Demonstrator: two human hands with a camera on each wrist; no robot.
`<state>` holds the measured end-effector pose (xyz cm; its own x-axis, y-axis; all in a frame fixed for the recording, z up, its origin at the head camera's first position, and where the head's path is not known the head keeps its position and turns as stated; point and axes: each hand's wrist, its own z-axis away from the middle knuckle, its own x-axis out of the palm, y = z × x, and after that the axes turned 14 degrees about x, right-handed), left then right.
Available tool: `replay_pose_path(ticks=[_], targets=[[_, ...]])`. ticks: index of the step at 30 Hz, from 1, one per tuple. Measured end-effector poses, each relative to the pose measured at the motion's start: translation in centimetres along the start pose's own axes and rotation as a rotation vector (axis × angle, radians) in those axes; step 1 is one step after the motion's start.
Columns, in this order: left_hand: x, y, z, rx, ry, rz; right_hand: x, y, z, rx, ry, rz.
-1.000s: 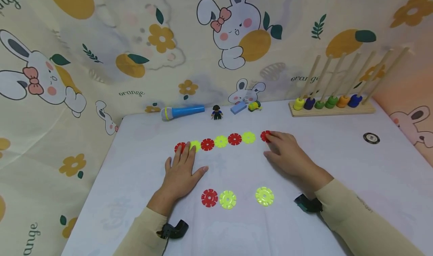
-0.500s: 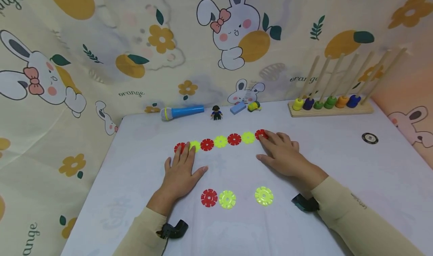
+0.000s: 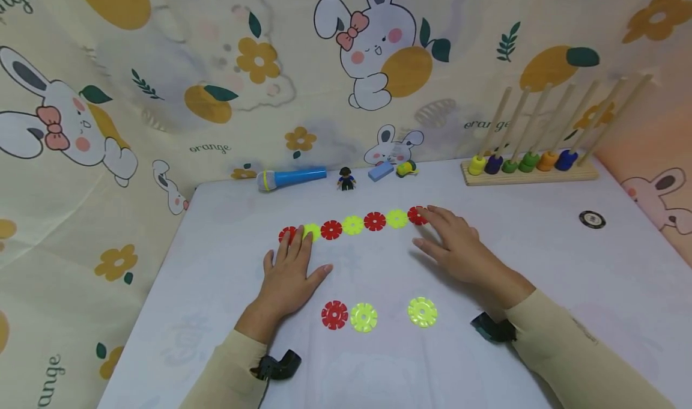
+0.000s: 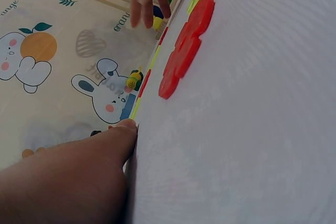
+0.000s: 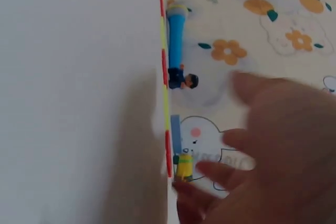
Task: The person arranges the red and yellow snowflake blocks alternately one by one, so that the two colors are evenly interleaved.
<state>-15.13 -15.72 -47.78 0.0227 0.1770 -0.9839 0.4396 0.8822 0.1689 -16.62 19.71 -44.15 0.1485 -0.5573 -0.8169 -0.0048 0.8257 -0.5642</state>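
Note:
A row of flat, notched plastic discs, alternating red and yellow, runs across the white table in the head view. My left hand (image 3: 289,280) lies flat with its fingertips on the leftmost red disc (image 3: 292,231) and the yellow disc (image 3: 315,229) beside it. At the other end is the last red disc (image 3: 415,215), edge to edge with a yellow disc (image 3: 397,218). My right hand (image 3: 459,247) hovers there with fingers loosely spread, fingertips over its right side and nothing gripped. The right wrist view shows this hand (image 5: 283,150) blurred, above the tabletop.
Nearer me lie a loose red disc (image 3: 334,315) and two yellow discs (image 3: 364,318). Along the back are a toy microphone (image 3: 294,178), a small figure (image 3: 346,179), a blue block (image 3: 381,172), a yellow-green toy (image 3: 406,169) and a wooden peg rack (image 3: 532,179). A round black-and-white chip (image 3: 592,220) lies right.
My right hand slid the last red disc left against the row's end, then let it go and rose slightly back to the right. My left hand has stayed in place.

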Motion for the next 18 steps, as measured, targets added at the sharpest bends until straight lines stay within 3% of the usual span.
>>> replay_pose_path(ticks=[4, 8, 12, 15, 18], targets=[[0.1, 0.0, 0.0, 0.001, 0.008, -0.003, -0.7, -0.2, 1.8, -0.050, -0.084, -0.295], [0.1, -0.1, 0.0, 0.002, 0.007, 0.002, -1.0, -0.1, 3.9, -0.172, -0.187, -0.521], [0.1, -0.1, 0.0, 0.003, 0.001, 0.007, -1.2, 0.3, 5.8, -0.283, -0.360, -0.712], [0.1, -0.1, 0.0, 0.004, -0.001, 0.010, -1.1, 0.7, 6.9, -0.288, -0.454, -0.738], [0.0, -0.1, 0.0, 0.003, 0.001, 0.006, -0.5, 1.0, 7.5, -0.211, -0.472, -0.640]])
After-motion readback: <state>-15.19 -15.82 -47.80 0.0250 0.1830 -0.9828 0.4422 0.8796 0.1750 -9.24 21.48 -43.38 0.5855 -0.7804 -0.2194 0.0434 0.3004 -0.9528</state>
